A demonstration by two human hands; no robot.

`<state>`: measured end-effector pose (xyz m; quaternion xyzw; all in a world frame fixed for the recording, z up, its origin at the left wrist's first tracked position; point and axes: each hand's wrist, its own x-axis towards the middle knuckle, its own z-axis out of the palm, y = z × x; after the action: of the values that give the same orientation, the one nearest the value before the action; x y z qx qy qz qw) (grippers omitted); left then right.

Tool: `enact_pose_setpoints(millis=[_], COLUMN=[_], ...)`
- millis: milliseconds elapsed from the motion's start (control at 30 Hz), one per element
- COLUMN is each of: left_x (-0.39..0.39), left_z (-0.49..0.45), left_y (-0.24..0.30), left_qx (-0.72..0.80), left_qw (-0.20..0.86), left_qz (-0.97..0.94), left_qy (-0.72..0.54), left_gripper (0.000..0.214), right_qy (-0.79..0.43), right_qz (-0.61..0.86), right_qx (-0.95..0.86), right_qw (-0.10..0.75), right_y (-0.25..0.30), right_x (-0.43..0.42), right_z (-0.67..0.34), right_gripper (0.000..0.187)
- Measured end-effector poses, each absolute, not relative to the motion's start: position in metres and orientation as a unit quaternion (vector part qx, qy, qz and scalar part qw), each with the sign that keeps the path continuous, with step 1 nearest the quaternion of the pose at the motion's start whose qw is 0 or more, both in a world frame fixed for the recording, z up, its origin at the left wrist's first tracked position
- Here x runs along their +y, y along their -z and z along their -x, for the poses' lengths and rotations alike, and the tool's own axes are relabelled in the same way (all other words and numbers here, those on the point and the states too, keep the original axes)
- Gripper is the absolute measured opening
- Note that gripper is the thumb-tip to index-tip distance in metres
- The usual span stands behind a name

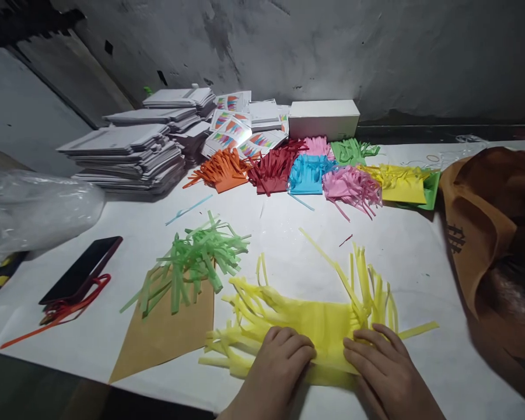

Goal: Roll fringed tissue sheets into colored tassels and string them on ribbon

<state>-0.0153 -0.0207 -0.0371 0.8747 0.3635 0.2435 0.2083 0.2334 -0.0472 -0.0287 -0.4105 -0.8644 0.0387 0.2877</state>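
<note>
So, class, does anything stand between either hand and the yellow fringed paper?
Nothing visible does: the left hand and right hand both touch the yellow fringed paper. The green strips lie off to the upper left, not between them.

The left hand [285,357] and right hand [380,357] hide some yellow paper [326,321]. Picture edges crop the plastic [39,207], striped item [2,274] and brown bag [485,204].

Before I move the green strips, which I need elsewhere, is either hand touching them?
No, the left hand and right hand are both on the yellow paper, apart from the green strips.
</note>
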Motion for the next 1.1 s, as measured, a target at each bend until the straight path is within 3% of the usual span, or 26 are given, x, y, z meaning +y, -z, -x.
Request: enact_pose_setpoints(millis=[100,267,400,533,633,767,900,1000,1100], left_x=[-0.010,0.022,0.037,0.040,0.041,0.043,0.040,0.028,0.017], left_z=[0.011,-0.010,-0.018,-0.019,-0.020,-0.021,-0.011,-0.001,0.002], left_y=[0.022,-0.001,-0.007,-0.008,-0.006,-0.005,-0.008,-0.005,0.006], left_qx=[0.427,0.544,0.564,0.570,0.573,0.574,0.581,0.478,0.372], left_qw=[0.218,0.186,0.179,0.175,0.171,0.167,0.130,0.078,0.059], left_qz=[-0.863,-0.817,-0.803,-0.799,-0.797,-0.798,-0.803,-0.857,-0.907], left_qy=[-0.157,0.038,0.075,0.086,0.087,0.075,-0.010,-0.178,-0.191], left_gripper=[0.024,0.025,0.025,0.025,0.024,0.023,0.014,0.013,0.009], right_qy=[-0.080,-0.011,0.031,0.095,0.128,0.082,0.087,0.059,-0.013], right_qz=[0.488,0.593,0.616,0.633,0.571,0.419,0.418,0.445,0.472], right_qx=[-0.821,-0.767,-0.754,-0.738,-0.768,-0.849,-0.856,-0.836,-0.809], right_qw=[0.284,0.245,0.224,0.214,0.261,0.311,0.290,0.315,0.351], right_y=[0.029,0.039,0.041,0.034,0.029,0.035,0.045,0.046,0.042], right_x=[-0.042,-0.028,-0.019,-0.022,-0.028,-0.030,-0.028,-0.028,-0.028], right_z=[-0.234,-0.220,-0.216,-0.222,-0.220,-0.206,-0.200,-0.200,-0.196], right_gripper=[0.011,0.028,0.034,0.017,0.026,0.037,0.037,0.034,0.026])
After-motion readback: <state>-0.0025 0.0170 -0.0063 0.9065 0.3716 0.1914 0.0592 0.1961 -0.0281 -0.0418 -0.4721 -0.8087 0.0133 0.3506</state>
